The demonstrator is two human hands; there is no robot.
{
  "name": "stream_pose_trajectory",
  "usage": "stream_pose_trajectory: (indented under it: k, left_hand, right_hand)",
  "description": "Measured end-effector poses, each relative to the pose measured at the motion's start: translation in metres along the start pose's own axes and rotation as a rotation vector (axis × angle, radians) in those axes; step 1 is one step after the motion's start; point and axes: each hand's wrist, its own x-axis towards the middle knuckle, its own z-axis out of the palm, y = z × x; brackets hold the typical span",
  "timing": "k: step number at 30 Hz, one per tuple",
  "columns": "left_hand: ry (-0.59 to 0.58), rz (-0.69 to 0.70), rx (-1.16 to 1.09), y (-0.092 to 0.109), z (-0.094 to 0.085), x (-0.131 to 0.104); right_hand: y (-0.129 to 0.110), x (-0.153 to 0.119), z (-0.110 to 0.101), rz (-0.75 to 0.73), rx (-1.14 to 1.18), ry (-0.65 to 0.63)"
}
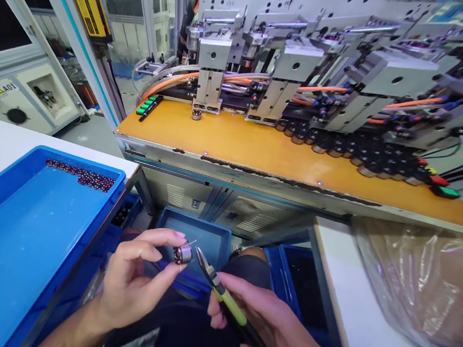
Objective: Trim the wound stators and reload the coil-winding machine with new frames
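Between the thumb and fingers of my left hand [135, 274] is a small round motor stator [183, 254] with a silvery rim. Thin wire ends stick out of it. My right hand [271, 326] is wrapped round a pair of cutting pliers [226, 298] with green and black handles. The pliers' jaws point up and left, close beside the stator but apart from it. Both hands are above my lap, between the two white side tables.
A blue tray [92, 223] with a group of small parts [81, 175] stands at left. Ahead, an orange bench top [236, 140] carries a single stator [196, 114], markers [148, 107] and rows of dark cylindrical parts [370, 157] below metal fixtures. Plastic bags [421, 284] lie at right.
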Motion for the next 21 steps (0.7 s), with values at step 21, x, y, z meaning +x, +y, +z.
stream_pose_trajectory:
  k: [21]
  left_hand:
    - [-0.008,0.010,0.037,0.0029,-0.0054,-0.0071]
  right_hand:
    - [-0.0082,0.0092,0.0101,0.055,0.040,0.004]
